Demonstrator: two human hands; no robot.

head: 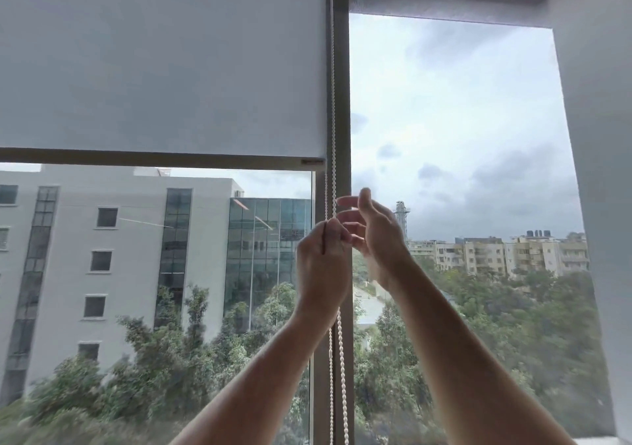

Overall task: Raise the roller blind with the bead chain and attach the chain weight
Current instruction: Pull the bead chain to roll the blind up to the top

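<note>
A grey roller blind (164, 68) covers the upper part of the left window pane; its bottom bar (154, 158) hangs a little above my hands. A white bead chain (331, 109) runs down along the window mullion in two strands. My left hand (321, 263) is closed around the chain just below the bar's height, and the strands continue down below the wrist. My right hand (372, 236) is just to the right of it, fingers spread and holding nothing, close to the chain. No chain weight is visible.
The dark window mullion (342, 119) stands behind the chain. A second blind (444, 3) on the right pane is rolled almost fully up. A white wall (602, 170) borders the window on the right. Buildings and trees show through the glass.
</note>
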